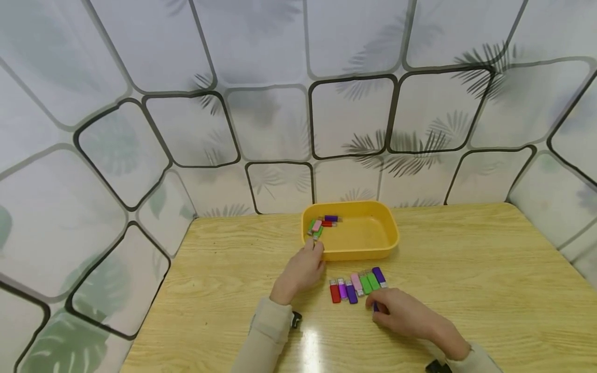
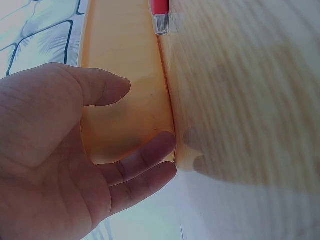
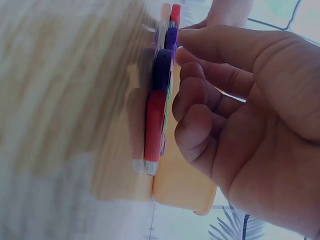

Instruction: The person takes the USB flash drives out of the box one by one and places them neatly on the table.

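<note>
My left hand [image 1: 302, 272] is at the front left corner of a yellow plastic tray [image 1: 359, 255], its fingertips at the rim. In the left wrist view the thumb and two fingers stand apart beside the tray's wall [image 2: 125, 45], with nothing between them. My right hand [image 1: 406, 313] hovers low over the right end of a row of USB flash drives, fingers curled. A dark blue flash drive [image 1: 375, 307] shows between its thumb and index finger. The right wrist view has the thumb beside a purple flash drive [image 3: 171, 37]; whether it is pinched is unclear. A red flash drive [image 3: 155, 125] lies nearby.
The row includes a red flash drive [image 1: 335, 291], a pink flash drive [image 1: 356, 284] and a green flash drive [image 1: 365, 284]. Inside the tray's left end lie several more, among them a blue flash drive [image 1: 331, 218]. A patterned curtain [image 1: 280, 124] stands behind the wooden table [image 1: 466, 259].
</note>
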The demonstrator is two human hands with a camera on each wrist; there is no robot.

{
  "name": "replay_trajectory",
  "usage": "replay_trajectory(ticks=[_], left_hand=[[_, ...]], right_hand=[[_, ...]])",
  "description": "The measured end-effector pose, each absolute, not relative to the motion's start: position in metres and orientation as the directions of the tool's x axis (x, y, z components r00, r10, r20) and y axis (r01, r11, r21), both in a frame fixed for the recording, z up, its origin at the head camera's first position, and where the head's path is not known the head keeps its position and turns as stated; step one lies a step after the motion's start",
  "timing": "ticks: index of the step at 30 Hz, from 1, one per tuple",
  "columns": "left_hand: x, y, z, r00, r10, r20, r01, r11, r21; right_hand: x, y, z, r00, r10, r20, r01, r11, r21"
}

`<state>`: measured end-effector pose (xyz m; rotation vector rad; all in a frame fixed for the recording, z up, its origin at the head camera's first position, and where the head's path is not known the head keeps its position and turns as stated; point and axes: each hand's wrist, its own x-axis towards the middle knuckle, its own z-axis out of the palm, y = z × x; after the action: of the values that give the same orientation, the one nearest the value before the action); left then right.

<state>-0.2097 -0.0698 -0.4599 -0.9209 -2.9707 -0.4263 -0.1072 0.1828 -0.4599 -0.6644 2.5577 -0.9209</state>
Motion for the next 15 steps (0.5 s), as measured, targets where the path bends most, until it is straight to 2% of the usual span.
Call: replay_trajectory(ticks=[15], left_hand=[[-0.209,-0.07,-0.459,-0.826,0.559,0.07,0.556,0.79,0.259]], right_hand=[[-0.127,0.19,-0.44,-0.873,-0.484,-0.06,-0.325,0.669,-0.669]])
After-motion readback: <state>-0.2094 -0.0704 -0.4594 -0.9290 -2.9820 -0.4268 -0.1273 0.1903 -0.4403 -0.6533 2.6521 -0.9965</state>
